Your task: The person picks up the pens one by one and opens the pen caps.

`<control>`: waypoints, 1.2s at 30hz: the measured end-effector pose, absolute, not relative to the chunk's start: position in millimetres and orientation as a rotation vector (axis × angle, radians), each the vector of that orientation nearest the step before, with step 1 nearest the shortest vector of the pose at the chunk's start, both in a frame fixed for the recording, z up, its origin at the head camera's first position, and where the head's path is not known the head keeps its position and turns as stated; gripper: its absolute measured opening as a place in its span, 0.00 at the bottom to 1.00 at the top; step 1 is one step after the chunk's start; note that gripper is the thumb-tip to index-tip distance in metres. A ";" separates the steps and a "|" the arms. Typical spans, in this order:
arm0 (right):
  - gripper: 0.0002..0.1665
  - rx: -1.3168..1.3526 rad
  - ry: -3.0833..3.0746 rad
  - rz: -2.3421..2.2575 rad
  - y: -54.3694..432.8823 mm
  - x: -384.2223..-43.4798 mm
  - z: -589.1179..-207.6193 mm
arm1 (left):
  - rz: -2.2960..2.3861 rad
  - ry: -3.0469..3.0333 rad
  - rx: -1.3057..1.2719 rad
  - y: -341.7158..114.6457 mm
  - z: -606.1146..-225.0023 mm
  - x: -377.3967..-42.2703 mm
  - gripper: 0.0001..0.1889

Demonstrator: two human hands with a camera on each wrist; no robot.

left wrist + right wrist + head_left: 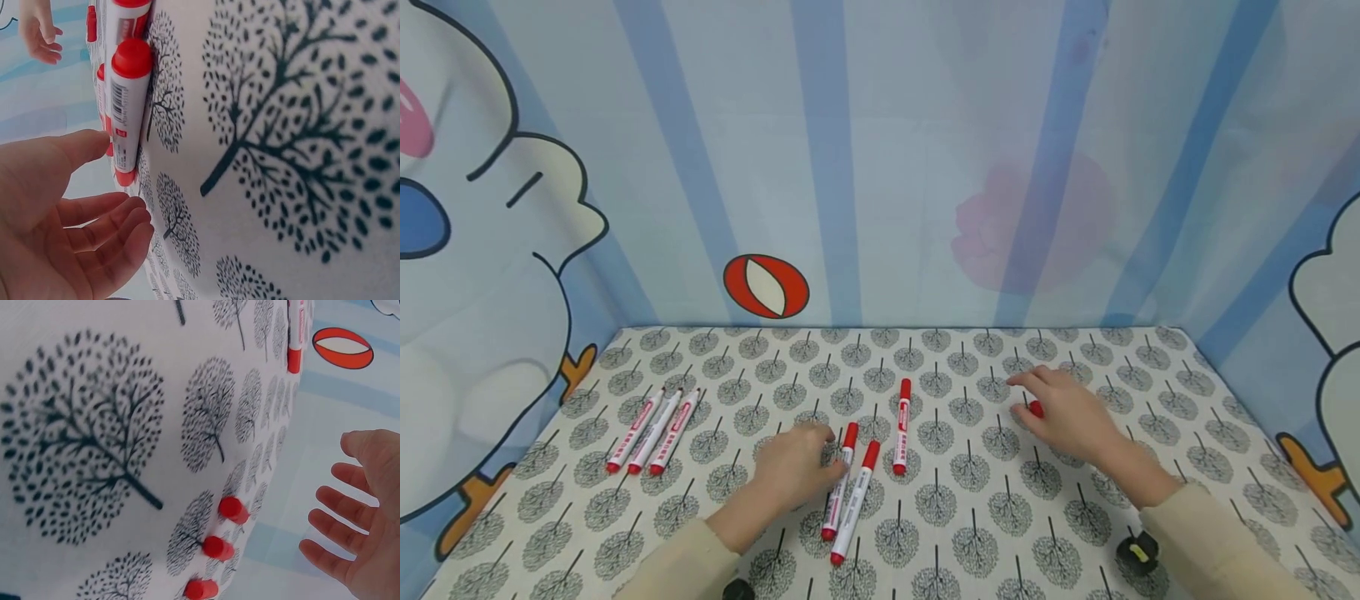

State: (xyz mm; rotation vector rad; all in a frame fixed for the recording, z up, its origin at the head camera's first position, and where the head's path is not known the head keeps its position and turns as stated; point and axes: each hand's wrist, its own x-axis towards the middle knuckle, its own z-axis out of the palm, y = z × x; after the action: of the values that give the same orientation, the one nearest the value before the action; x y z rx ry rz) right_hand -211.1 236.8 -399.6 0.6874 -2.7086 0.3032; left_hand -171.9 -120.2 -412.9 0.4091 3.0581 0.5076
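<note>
The left hand (793, 471), grip relaxed, is beside two markers (854, 504); the right hand (1067, 412), grip loose, is near three caps (218, 548).

From my remote seat I see smooth, slightly glossy plastic markers (902, 427), matt cloth tablecloth (992, 575), matt fabric sleeves (1210, 546).

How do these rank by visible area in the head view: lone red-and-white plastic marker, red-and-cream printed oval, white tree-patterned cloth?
1. Tree-patterned cloth
2. Printed oval
3. Lone marker
</note>
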 end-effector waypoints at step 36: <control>0.21 0.788 -2.658 0.310 223.5 -200.6 -397.4 | 0.513 2.985 0.340 -112.1 -413.2 -174.3 0.06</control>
State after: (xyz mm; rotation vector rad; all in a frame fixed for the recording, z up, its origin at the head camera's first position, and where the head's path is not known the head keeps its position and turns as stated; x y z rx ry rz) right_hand -200.6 223.5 -397.4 0.7876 -2.6575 0.3098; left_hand -174.3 -112.1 -413.2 0.3402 2.9849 0.5126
